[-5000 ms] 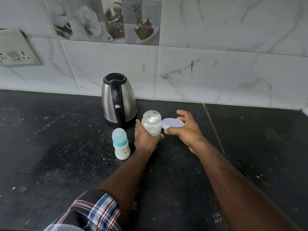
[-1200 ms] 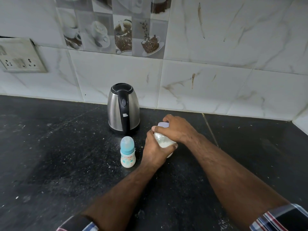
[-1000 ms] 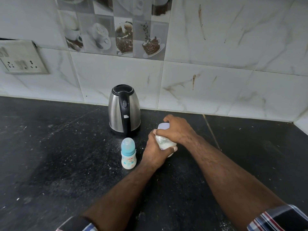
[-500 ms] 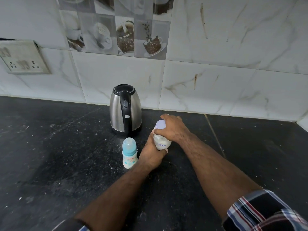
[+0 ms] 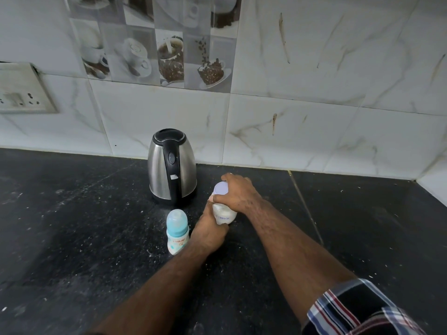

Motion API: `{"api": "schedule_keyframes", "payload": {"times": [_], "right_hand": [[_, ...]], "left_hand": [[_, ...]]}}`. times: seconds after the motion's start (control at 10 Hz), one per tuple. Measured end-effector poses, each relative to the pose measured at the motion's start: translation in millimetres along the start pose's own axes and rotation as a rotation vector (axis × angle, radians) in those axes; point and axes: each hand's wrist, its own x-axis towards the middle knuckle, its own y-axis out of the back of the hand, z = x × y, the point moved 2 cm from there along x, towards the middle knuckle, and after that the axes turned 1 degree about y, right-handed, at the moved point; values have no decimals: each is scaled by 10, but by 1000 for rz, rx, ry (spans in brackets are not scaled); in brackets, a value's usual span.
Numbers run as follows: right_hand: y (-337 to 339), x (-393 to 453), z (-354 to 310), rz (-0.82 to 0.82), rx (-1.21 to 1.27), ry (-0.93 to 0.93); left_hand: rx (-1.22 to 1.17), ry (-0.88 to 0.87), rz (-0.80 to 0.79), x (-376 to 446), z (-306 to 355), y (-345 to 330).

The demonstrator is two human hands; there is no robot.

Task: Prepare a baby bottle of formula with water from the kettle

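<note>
Lid (image 5: 221, 189) back on formula jar (image 5: 225, 215) since open moments ago, right hand (image 5: 238, 193) gripping it, left hand (image 5: 209, 234) clasping jar; powder step likely finished

Left hand (image 5: 209, 232) and right hand (image 5: 238, 194) both curl closed, forearms extended forward.

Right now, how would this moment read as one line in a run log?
step: formula jar lid | left hand: holds jar | right hand: grips lid | baby bottle: capped, untouched | kettle: standing behind
</note>
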Motion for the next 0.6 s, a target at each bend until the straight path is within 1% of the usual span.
{"api": "schedule_keyframes", "payload": {"times": [0.2,0.3,0.4,0.6], "right_hand": [[-14,-9,-21,1,23,15],[23,-29,-38,-13,75,1],[90,-71,-25,18,138,-33],[278,-241,6,270,240,-116]], "left_hand": [[0,1,-3,27,-47,5],[19,6,-5,3,-29,10],[42,-6,-6,-28,-10,-8],[84,-99,101,-234,169,17]]}}
